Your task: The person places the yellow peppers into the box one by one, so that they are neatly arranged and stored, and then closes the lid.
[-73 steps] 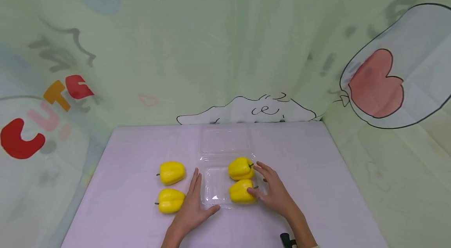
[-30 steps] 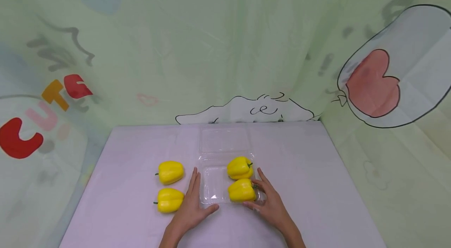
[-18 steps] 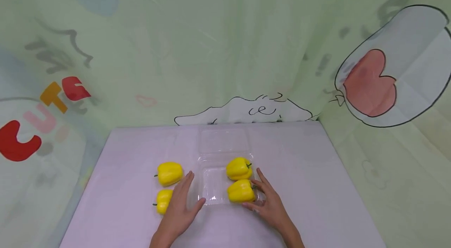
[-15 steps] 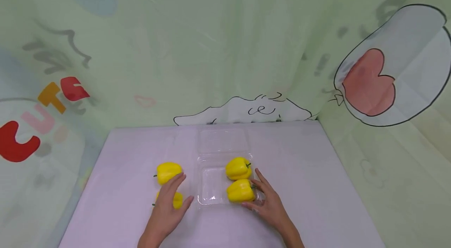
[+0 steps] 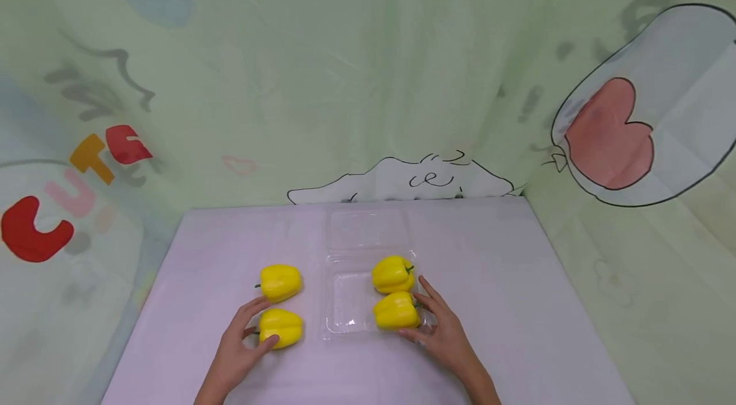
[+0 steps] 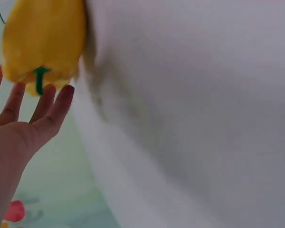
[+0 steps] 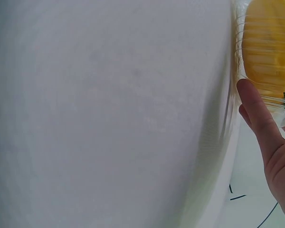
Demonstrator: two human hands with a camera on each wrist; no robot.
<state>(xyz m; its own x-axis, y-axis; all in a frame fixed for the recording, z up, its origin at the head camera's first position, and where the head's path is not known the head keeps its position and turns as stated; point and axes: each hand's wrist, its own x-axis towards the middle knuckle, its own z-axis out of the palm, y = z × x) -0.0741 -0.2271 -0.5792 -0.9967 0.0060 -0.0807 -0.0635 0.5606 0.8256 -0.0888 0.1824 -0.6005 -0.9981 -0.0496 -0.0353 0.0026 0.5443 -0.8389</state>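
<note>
the left hand (image 5: 234, 349) is spread wide around the stem end of the near left pepper (image 5: 285, 327), its thumb at the pepper's near side and its fingers at the far side. the left wrist view shows the fingers apart and slightly bent, their tips close to the base; i cannot tell whether they touch, and the grip looks loose rather than closed. that yellow pepper lies on its side on the table (image 5: 477, 252), green stem to the left.

the right hand (image 5: 447, 340) is at the near right corner of the clear container (image 5: 347, 303), thumb by its near wall and the other fingers at its right side, half open. the right wrist view shows a fingertip against the wall, but i cannot tell whether the hand squeezes it. inside, on the right, 2 yellow peppers lie just beside each other, the near right pepper (image 5: 395, 312) and the far right pepper (image 5: 392, 275), stems to the right.

the far left pepper (image 5: 280, 282) lies just beyond the left hand, apart from the container. the container's lid (image 5: 368, 229) lies open on the far side. behind the table hangs a pale green backdrop (image 5: 345, 85), with a heart-marked balloon drawing (image 5: 690, 79) at right and 4 coloured letters (image 5: 37, 239) at left.
</note>
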